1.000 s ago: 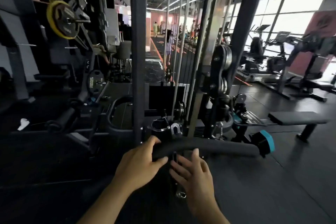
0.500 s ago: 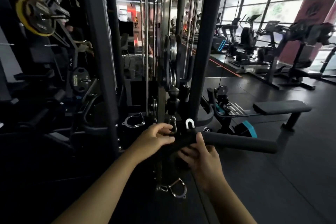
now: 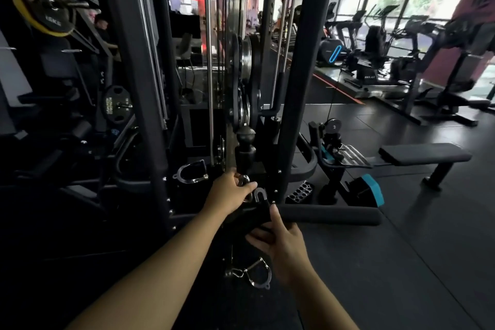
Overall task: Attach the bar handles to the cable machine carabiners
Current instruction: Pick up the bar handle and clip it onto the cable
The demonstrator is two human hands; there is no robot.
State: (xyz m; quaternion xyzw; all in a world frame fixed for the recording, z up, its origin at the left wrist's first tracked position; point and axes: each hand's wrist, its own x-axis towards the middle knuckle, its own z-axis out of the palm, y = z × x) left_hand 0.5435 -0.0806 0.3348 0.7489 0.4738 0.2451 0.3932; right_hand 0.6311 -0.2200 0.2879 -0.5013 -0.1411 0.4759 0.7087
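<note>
A: Item one, bar handle (image 3: 329,215)?
B: Black, padded, lying level just below the carabiner (image 3: 245,182). The right hand (image 3: 282,242) holds its centre from beneath, fingers (image 3: 258,236) curled closed around it; the free end runs out to the right.

A: The carabiner?
B: Silver, hanging under the black rubber stopper (image 3: 245,150) of the cable machine. The left hand (image 3: 227,194) covers most of it, fingers pinched shut on it. Whether it is clipped to the white loop (image 3: 260,194) on the bar cannot be told.

A: Surroundings?
B: A metal stirrup handle (image 3: 257,274) on the floor, another (image 3: 191,173) behind the upright. Flat bench (image 3: 424,154) to the right.

A: Legible writing?
B: "15KG" on the yellow-rimmed plate (image 3: 40,2); other lettering is too blurred.
</note>
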